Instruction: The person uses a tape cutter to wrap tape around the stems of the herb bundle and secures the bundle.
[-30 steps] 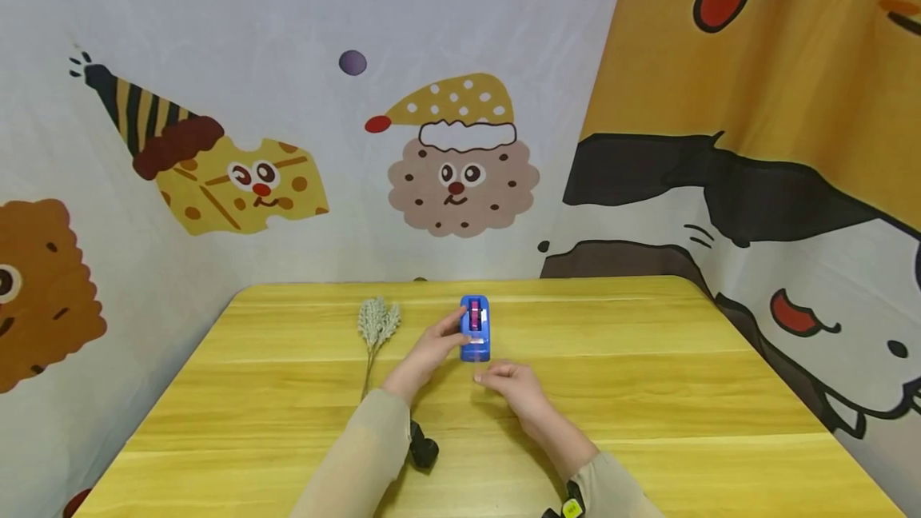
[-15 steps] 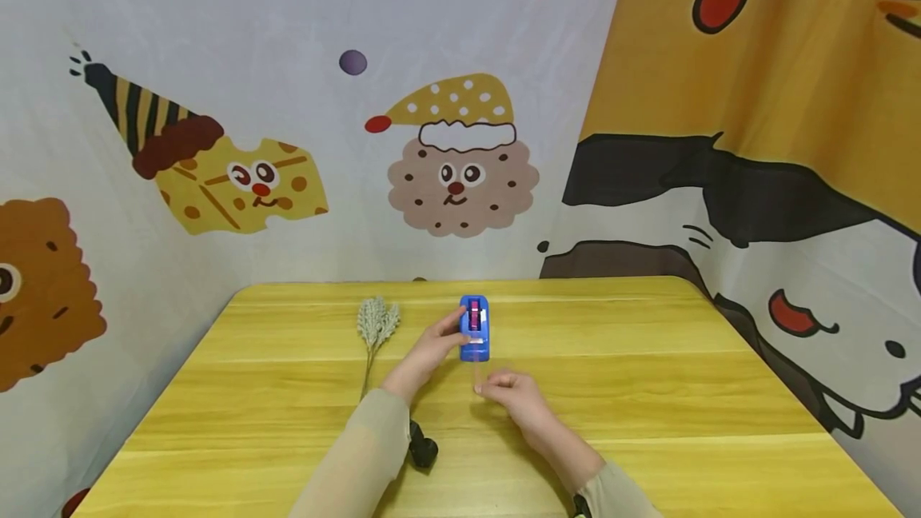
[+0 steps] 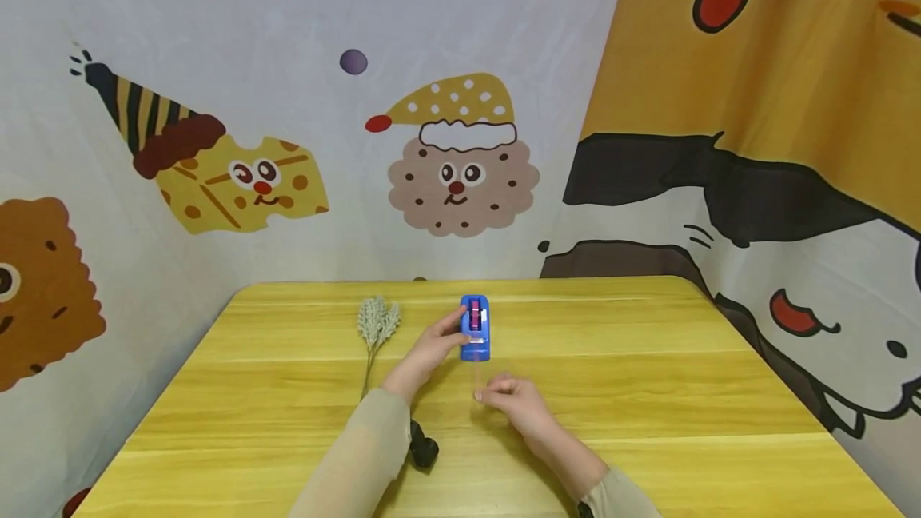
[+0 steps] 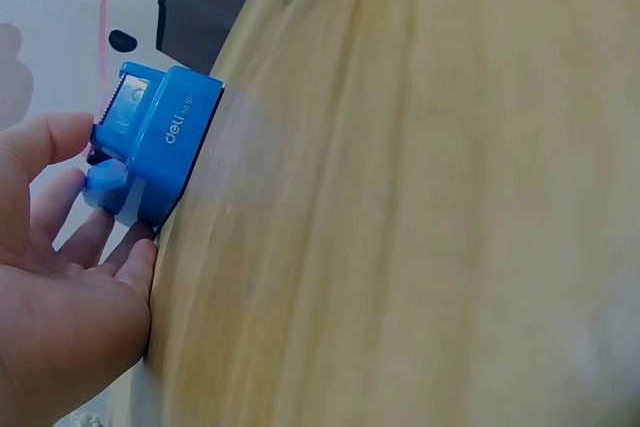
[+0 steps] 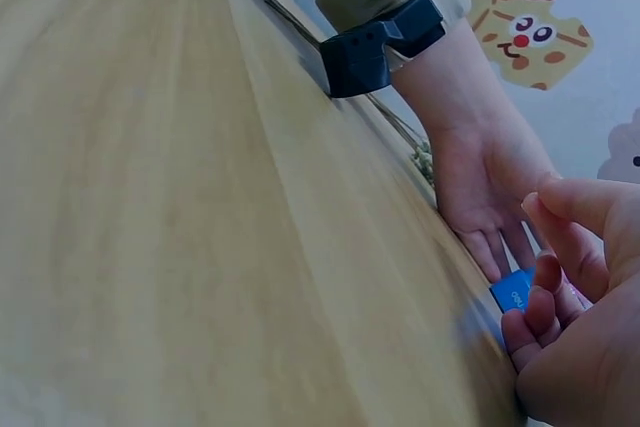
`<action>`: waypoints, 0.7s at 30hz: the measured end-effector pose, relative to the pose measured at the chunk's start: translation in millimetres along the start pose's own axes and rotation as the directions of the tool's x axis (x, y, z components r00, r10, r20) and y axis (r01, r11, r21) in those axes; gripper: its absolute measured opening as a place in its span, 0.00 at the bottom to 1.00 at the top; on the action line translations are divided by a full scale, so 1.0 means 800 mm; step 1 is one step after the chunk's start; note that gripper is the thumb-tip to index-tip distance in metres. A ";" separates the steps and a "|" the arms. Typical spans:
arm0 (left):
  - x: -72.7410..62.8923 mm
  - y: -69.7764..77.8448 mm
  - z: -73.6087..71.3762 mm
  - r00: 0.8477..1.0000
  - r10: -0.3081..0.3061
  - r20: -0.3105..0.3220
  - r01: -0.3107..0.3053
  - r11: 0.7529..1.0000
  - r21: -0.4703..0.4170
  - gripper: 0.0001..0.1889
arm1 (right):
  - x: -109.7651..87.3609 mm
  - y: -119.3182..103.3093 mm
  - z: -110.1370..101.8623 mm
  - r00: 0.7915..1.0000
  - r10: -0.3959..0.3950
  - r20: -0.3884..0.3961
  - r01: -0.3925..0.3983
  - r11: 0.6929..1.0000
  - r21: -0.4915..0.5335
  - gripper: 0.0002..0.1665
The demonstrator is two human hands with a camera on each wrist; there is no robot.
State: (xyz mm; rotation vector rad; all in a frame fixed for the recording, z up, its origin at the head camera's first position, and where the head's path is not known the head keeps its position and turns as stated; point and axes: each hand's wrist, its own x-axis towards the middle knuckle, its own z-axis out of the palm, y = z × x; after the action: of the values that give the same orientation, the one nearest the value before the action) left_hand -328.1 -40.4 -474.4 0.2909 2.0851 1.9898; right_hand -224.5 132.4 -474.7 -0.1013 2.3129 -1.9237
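Note:
A blue tape dispenser (image 3: 475,355) with a pink-cored roll (image 3: 475,315) stands on the wooden table. My left hand (image 3: 429,348) steadies it from the left; in the left wrist view the thumb touches the body near the toothed cutter (image 4: 118,97) and the other fingers lie along its side. From the dispenser a thin, pinkish strip of tape (image 3: 476,376) runs toward me. Its end is pinched between thumb and forefinger of my right hand (image 3: 515,400), a little above the table. The right wrist view shows the dispenser (image 5: 511,291) partly hidden behind my fingers.
A sprig of pale grey-green dried flowers (image 3: 377,322) lies left of the left hand, its stem partly under the forearm. A black wrist camera (image 3: 423,448) sits at the left sleeve. A patterned cloth (image 3: 288,254) hangs behind the wooden table (image 3: 647,358).
My right hand has drawn back toward me, and the strip of tape between it and the dispenser has grown longer. The left hand and the dispenser have stayed put.

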 end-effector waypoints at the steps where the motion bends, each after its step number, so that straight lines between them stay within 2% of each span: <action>1: 0.000 0.000 0.000 1.000 -0.001 0.002 0.001 1.000 -0.002 0.33 | -0.001 0.001 0.000 1.000 0.001 0.003 -0.001 1.000 -0.006 0.15; 16: 0.000 -0.001 0.001 1.000 -0.007 0.002 0.007 1.000 0.002 0.33 | -0.013 0.001 -0.001 0.998 -0.048 0.027 0.049 0.999 -0.015 0.14; 21: 0.001 0.000 0.001 1.000 -0.011 -0.002 0.011 1.000 0.002 0.33 | -0.026 -0.020 0.000 0.997 -0.073 0.036 0.073 0.997 -0.010 0.14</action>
State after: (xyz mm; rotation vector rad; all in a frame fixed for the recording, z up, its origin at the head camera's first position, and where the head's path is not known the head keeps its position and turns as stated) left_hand -328.2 -39.6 -474.8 0.2770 2.0851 1.9827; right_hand -204.4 132.1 -457.5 -0.2220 2.3289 -1.9256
